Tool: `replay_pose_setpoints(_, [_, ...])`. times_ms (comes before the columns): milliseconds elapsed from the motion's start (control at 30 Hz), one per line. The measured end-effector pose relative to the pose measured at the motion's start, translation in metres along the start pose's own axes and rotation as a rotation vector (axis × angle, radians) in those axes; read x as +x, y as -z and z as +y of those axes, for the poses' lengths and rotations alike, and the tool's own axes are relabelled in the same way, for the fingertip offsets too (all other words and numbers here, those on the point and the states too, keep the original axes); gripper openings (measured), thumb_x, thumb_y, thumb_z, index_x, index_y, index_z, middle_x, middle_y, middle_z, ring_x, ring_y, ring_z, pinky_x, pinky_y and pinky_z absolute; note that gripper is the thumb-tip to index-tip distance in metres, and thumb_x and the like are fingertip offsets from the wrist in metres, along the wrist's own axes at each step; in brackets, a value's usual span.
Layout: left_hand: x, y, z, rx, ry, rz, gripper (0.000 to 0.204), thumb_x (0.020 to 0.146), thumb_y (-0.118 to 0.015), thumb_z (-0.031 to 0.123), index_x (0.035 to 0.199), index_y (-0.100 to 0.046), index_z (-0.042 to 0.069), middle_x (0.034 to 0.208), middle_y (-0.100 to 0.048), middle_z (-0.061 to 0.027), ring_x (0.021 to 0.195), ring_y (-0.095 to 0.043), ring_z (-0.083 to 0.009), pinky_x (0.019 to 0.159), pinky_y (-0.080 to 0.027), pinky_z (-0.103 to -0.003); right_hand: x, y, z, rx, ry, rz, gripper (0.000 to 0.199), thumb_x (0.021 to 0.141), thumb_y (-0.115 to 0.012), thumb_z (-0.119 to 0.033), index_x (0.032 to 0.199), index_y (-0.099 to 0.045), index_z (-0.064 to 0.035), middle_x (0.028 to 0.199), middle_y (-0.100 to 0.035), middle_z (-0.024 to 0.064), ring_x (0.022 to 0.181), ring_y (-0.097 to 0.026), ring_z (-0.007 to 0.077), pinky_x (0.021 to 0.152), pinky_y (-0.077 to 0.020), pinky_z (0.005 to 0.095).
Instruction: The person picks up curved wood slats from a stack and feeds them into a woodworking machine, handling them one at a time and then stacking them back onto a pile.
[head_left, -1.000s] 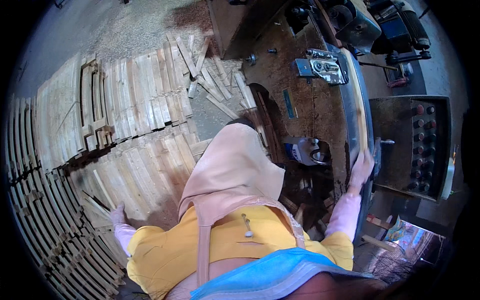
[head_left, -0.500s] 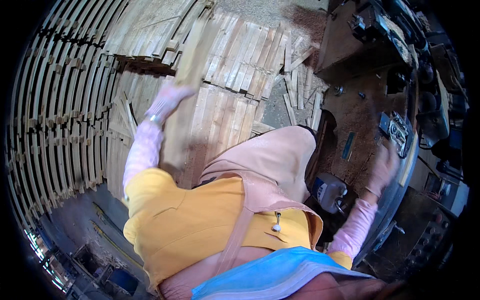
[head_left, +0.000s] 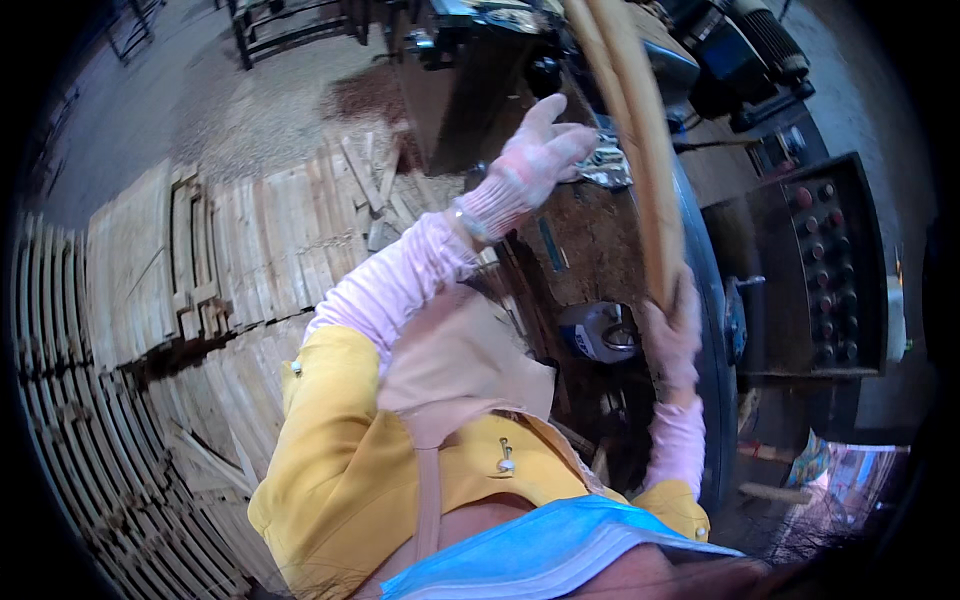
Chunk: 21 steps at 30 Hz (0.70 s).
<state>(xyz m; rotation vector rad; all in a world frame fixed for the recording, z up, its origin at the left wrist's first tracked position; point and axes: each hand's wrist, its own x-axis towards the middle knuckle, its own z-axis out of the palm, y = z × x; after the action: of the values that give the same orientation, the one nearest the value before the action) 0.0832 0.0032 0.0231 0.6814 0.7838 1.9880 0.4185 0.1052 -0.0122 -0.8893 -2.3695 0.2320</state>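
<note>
Two long pale wooden strips (head_left: 640, 150) stand side by side, running from the top edge down to my right hand (head_left: 672, 338). That hand, in a pink glove, grips their lower end in front of the grey machine edge (head_left: 712, 330). My left hand (head_left: 535, 165), also in a pink glove with a pink sleeve, is raised just left of the strips. Its fingers are stretched out and apart and hold nothing; whether they touch the strips I cannot tell.
Rows of stacked wooden slats (head_left: 250, 250) cover the floor on the left, with loose offcuts (head_left: 375, 190) near the machine. A control box with several buttons (head_left: 825, 260) stands at the right. A blue and white object (head_left: 598, 330) lies beneath the dark machine table (head_left: 560, 240).
My left hand rose from the slat pile at the lower left, swung up with a slat, and now hangs open beside the strips. My right hand kept its grip at the machine.
</note>
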Motion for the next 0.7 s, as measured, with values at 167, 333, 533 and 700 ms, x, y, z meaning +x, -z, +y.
replay_pose_setpoints(167, [-0.040,0.102,-0.031,0.360,0.144,0.316,0.072,0.093,-0.073,0.028,0.150,-0.044,-0.005,0.119,-0.067,-0.0134,0.101,-0.064,-0.0145,0.090,-0.053,-0.031,-0.109,0.149,0.098,-0.301,-0.341,-0.317,0.073,0.087,-0.073,-0.012,0.154,-0.045,-0.0045,0.141,-0.058,0.0192,0.126,-0.058,0.0304,0.108,-0.0442,0.0384])
replay_pose_setpoints(333, [-0.127,0.260,-0.036,0.562,0.133,0.816,0.060,0.096,-0.070,0.028,0.143,-0.052,-0.005,0.111,-0.070,-0.0114,0.084,-0.066,-0.0123,0.071,-0.056,-0.027,-0.041,0.072,0.142,-0.147,-0.324,-0.036,0.070,0.094,-0.066,-0.017,0.156,-0.039,0.0003,0.151,-0.050,0.0244,0.139,-0.048,0.0370,0.117,-0.0357,0.0402])
replay_pose_setpoints(533, [-0.225,0.344,-0.007,1.170,-0.046,1.096,0.064,0.092,-0.073,0.031,0.142,-0.053,-0.003,0.119,-0.070,-0.0172,0.112,-0.067,-0.0285,0.097,-0.052,-0.038,0.085,-0.038,0.191,-0.372,-0.182,0.132,0.065,0.102,-0.059,-0.027,0.155,-0.037,0.0034,0.153,-0.043,0.0337,0.141,-0.044,0.0407,0.119,-0.0324,0.0405])
replay_pose_setpoints(700, [-0.434,0.400,0.022,1.652,0.228,1.637,0.075,0.089,-0.071,0.042,0.151,-0.046,0.007,0.146,-0.052,-0.0221,0.138,-0.049,-0.0350,0.117,-0.037,-0.043,0.014,0.005,0.134,0.011,-0.312,-0.031,0.063,0.105,-0.056,-0.028,0.158,-0.036,0.0001,0.159,-0.040,0.0248,0.142,-0.045,0.0353,0.119,-0.0332,0.0382])
